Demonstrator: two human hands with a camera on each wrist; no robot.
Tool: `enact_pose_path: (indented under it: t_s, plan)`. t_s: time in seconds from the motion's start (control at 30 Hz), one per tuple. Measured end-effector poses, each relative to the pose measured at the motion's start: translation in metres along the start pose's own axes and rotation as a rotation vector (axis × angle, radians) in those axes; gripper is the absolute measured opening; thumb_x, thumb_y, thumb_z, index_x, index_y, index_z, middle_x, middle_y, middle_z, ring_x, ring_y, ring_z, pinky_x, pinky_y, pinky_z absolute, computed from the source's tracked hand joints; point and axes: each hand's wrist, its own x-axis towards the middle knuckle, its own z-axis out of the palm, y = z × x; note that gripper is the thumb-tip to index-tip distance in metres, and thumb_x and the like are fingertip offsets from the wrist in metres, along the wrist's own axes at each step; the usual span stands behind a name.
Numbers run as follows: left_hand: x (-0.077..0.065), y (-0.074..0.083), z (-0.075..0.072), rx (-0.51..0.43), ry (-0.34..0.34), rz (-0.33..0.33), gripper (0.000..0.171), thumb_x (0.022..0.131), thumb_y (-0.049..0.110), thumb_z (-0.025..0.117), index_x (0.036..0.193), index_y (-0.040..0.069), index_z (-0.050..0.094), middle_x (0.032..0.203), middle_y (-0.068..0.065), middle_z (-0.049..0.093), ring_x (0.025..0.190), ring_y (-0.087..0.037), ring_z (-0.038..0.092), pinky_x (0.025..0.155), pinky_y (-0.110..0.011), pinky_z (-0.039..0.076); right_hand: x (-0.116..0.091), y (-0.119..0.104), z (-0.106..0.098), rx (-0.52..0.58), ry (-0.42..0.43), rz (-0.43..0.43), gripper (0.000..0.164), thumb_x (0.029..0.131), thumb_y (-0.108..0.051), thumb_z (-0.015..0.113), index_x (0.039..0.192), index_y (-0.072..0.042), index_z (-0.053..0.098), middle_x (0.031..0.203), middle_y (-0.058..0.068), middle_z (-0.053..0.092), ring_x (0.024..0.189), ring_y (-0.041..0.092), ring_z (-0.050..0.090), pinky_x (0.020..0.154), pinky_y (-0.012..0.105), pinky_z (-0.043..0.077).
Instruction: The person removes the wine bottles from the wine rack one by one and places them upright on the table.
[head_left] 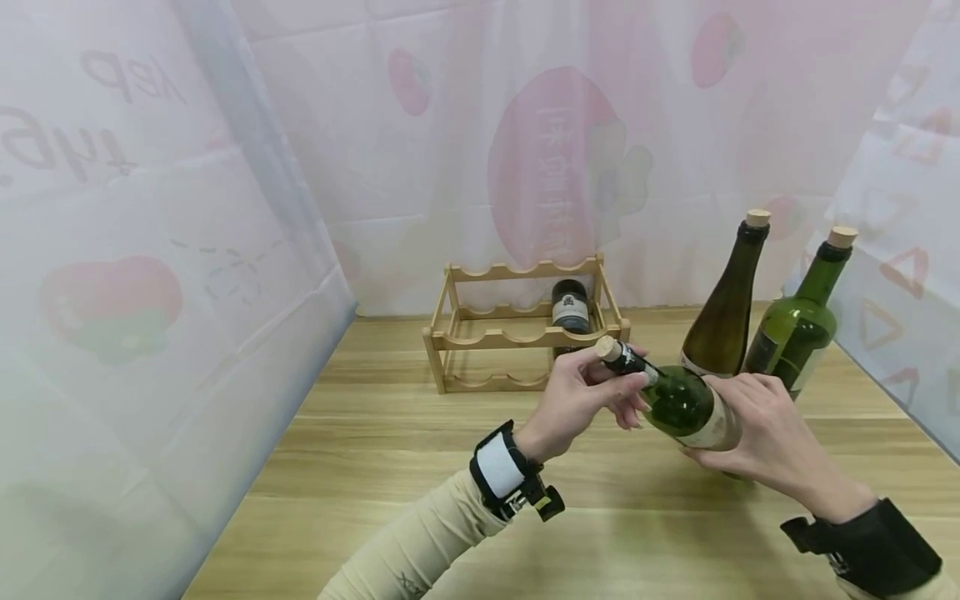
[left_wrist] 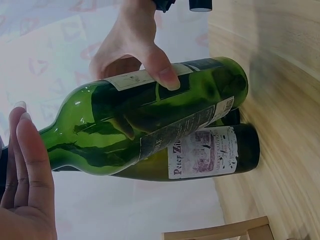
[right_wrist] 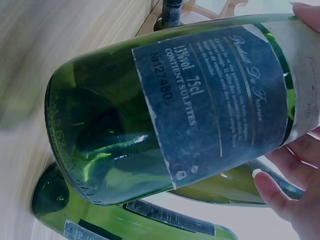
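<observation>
A green corked wine bottle is held tilted above the table, its cork end toward the left. My left hand holds it at the neck, thumb on the near side and fingers underneath. Round the body curls my right hand, also visible in the left wrist view as a hand with its thumb across the label. The right wrist view shows the base and a dark blue back label. Behind it stand a brown-green bottle and another green bottle, both corked and upright.
A wooden wine rack stands near the back edge, left of the bottles. One dark bottle with a white label lies in its right-hand slot. Printed curtains enclose the table at the back and sides.
</observation>
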Motion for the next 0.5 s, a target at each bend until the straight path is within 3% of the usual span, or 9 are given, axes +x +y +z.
enact_pose_path:
  t_s: [0.4,0.5]
  plan:
    - [0.0042,-0.0027,0.0035,-0.014,-0.005,-0.015,0.030,0.092,-0.006,0.059,0.121,-0.010,0.056,0.082,-0.047,0.055,0.054,-0.011,0.065,0.050,-0.031,0.059,-0.0026,0.0035,-0.0028,-0.009,-0.017,0.023,0.092,0.077,-0.081,0.047,0.114,0.002,0.064,0.093,0.013,0.070,0.084,0.020,0.055,0.082,0.039,0.036]
    - [0.0051,-0.0039,0.0047,-0.016,-0.004,-0.019,0.030,0.091,-0.006,0.059,0.121,-0.010,0.057,0.082,-0.047,0.055,0.054,-0.011,0.065,0.050,-0.031,0.059,-0.0038,0.0050,-0.0037,-0.006,-0.023,0.027,0.092,0.074,-0.081,0.053,0.114,0.001,0.064,0.093,0.013,0.070,0.083,0.019,0.055,0.082,0.039,0.036]
